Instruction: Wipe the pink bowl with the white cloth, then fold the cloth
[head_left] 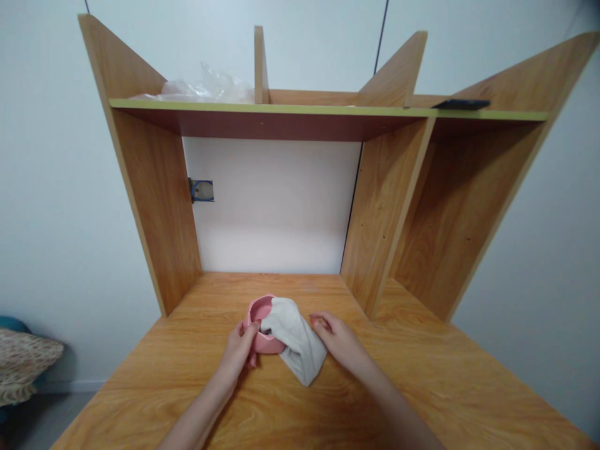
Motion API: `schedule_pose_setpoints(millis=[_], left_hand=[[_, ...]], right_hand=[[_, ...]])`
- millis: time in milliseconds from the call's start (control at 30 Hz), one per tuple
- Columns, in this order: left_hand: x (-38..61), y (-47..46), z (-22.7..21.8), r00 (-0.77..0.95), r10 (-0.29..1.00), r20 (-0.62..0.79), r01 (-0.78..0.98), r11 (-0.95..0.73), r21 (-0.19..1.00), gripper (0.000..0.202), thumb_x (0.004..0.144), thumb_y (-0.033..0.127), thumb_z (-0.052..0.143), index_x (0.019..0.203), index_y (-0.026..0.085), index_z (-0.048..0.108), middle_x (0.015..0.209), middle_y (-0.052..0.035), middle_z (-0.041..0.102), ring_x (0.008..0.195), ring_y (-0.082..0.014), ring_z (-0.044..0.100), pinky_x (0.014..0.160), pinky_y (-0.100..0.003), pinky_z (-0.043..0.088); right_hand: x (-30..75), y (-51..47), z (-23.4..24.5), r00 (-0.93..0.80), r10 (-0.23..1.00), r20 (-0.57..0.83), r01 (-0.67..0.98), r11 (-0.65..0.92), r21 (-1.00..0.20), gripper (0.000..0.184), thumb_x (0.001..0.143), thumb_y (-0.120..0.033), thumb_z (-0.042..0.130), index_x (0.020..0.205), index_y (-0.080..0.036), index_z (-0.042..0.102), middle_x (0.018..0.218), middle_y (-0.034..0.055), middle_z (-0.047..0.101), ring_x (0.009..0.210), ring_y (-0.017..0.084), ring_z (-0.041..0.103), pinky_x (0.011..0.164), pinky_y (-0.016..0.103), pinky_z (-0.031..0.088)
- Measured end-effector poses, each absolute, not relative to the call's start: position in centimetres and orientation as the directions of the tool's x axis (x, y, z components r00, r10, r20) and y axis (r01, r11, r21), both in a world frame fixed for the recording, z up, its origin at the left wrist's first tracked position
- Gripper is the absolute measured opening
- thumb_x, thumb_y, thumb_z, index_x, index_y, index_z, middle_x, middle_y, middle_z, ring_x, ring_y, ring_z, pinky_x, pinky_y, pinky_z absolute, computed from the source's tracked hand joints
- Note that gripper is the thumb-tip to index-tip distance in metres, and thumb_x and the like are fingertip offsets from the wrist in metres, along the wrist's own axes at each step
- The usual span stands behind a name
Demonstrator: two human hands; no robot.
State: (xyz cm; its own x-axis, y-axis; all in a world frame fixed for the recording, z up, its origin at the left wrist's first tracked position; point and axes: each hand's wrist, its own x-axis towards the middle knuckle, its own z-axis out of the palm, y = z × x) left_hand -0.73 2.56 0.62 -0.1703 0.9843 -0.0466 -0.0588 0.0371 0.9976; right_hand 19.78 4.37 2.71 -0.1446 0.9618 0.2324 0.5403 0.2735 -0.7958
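Observation:
A pink bowl-like container [268, 345] with a raised, angular rim is on the desk, tilted slightly toward me. My left hand [240, 345] grips its left side, thumb over the rim and fingers around the outside. A pale grey cloth [300, 340] lies partly inside the container and hangs over its right side down onto the desk. Close to the cloth's right edge is my right hand [338, 337], its fingers loosely bent, with nothing visible between them. The cloth hides part of the container's inside.
The wooden desk [187, 369] carries a shelf unit [281, 122] at its back, with upright panels on both sides. Clear plastic wrapping [201, 90] and a flat dark object [462, 104] lie on the upper shelf. A woven cover [28, 359] is at far left.

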Motion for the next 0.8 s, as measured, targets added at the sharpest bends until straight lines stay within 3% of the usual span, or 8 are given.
schedule_pose_setpoints(millis=[100,167,233,300,400,600,800], left_hand=[[-0.8,2.6,0.6,-0.176,0.983,-0.054,-0.124,0.032,0.992,0.040,0.064,0.055,0.051,0.072,0.015,0.048,0.031,0.0096,0.041,0.022,-0.0042,0.032,0.025,-0.014,0.020],[-0.7,2.6,0.7,-0.173,0.983,-0.065,-0.154,0.038,0.987,0.041,0.063,0.056,0.053,0.069,0.016,0.047,0.031,0.0093,0.041,0.022,-0.0040,0.032,0.025,-0.013,0.020],[-0.7,2.6,0.7,-0.176,0.982,-0.075,-0.174,0.044,0.984,0.042,0.061,0.057,0.054,0.067,0.016,0.047,0.030,0.0093,0.040,0.022,-0.0040,0.031,0.025,-0.013,0.019],[-0.7,2.7,0.6,-0.183,0.980,-0.082,-0.186,0.047,0.981,0.043,0.060,0.058,0.055,0.066,0.016,0.047,0.029,0.0093,0.040,0.022,-0.0041,0.031,0.025,-0.014,0.019],[-0.8,2.7,0.6,-0.195,0.978,-0.077,-0.201,0.037,0.979,0.043,0.060,0.058,0.055,0.067,0.016,0.048,0.029,0.0094,0.039,0.022,-0.0045,0.031,0.026,-0.014,0.020],[-1.5,3.1,0.6,-0.285,0.957,-0.052,-0.244,-0.020,0.970,0.042,0.061,0.056,0.056,0.072,0.016,0.047,0.032,0.0104,0.039,0.024,-0.0044,0.032,0.027,-0.014,0.020],[-2.1,3.2,0.9,-0.367,0.930,-0.029,-0.257,-0.072,0.964,0.040,0.062,0.054,0.056,0.071,0.017,0.044,0.036,0.0107,0.040,0.026,-0.0044,0.032,0.028,-0.014,0.022]], right_hand=[[19.9,4.5,2.4,-0.188,0.961,0.202,0.484,0.269,-0.833,0.031,0.077,-0.031,0.040,0.090,-0.012,0.060,0.089,0.0089,0.064,0.080,0.016,0.058,0.071,0.027,0.043],[19.9,4.5,2.0,-0.207,0.973,0.097,0.445,0.182,-0.877,0.033,0.076,-0.031,0.040,0.096,-0.011,0.057,0.080,0.0058,0.062,0.058,0.012,0.055,0.054,0.025,0.043],[19.8,4.6,1.8,-0.230,0.973,-0.022,0.400,0.075,-0.913,0.037,0.075,-0.032,0.042,0.103,-0.011,0.052,0.069,-0.0003,0.057,0.038,0.007,0.041,0.038,0.021,0.033],[19.7,4.6,1.6,-0.262,0.963,-0.069,0.349,0.028,-0.937,0.037,0.073,-0.032,0.045,0.104,-0.013,0.051,0.059,-0.0055,0.049,0.032,0.005,0.030,0.033,0.019,0.026],[19.6,4.7,1.6,-0.300,0.952,-0.056,0.313,0.043,-0.949,0.032,0.071,-0.029,0.046,0.098,-0.014,0.055,0.055,-0.0063,0.045,0.035,0.005,0.032,0.034,0.018,0.027],[20.3,5.2,1.7,-0.240,0.967,-0.081,0.493,0.049,-0.869,0.025,0.066,-0.017,0.039,0.077,-0.014,0.061,0.055,-0.0035,0.051,0.045,0.008,0.041,0.040,0.018,0.028],[20.6,5.4,1.4,-0.209,0.978,-0.008,0.554,0.112,-0.825,0.018,0.062,-0.015,0.042,0.054,-0.013,0.057,0.049,-0.0034,0.050,0.052,0.010,0.045,0.049,0.020,0.029]])
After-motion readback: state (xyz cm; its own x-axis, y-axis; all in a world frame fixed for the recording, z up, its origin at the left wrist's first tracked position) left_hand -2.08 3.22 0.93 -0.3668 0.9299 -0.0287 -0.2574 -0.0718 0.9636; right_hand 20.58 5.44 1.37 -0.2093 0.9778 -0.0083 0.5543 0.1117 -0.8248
